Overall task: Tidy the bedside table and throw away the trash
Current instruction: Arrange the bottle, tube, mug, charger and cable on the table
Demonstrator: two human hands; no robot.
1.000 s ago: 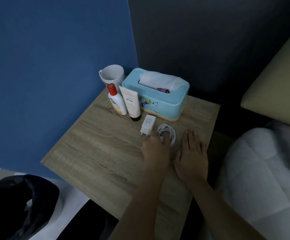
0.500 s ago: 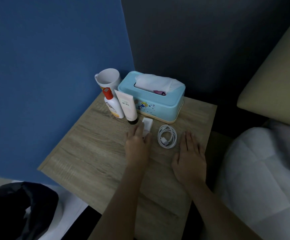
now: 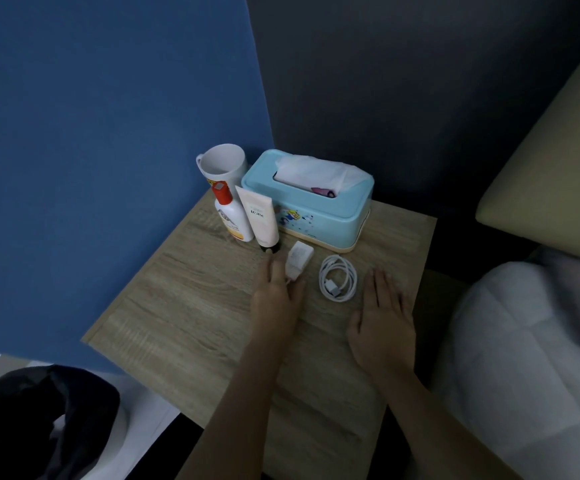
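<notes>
since a second ago the left hand [image 3: 276, 299] left the coiled cable [image 3: 337, 278]; its fingers now pinch the white charger [image 3: 299, 258]; the right hand [image 3: 382, 317] stays flat, fingers together.

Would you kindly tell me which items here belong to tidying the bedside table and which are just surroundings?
Belonging to the job:
charger plug under the left hand
coiled cable
mug
lotion bottle
cream tube
tissue box
trash bag

Just surroundings:
duvet
headboard

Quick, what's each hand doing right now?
Left hand: fingers on the white charger lying on the table; a real grip cannot be told.
Right hand: open, flat on the table, holding nothing.
</notes>
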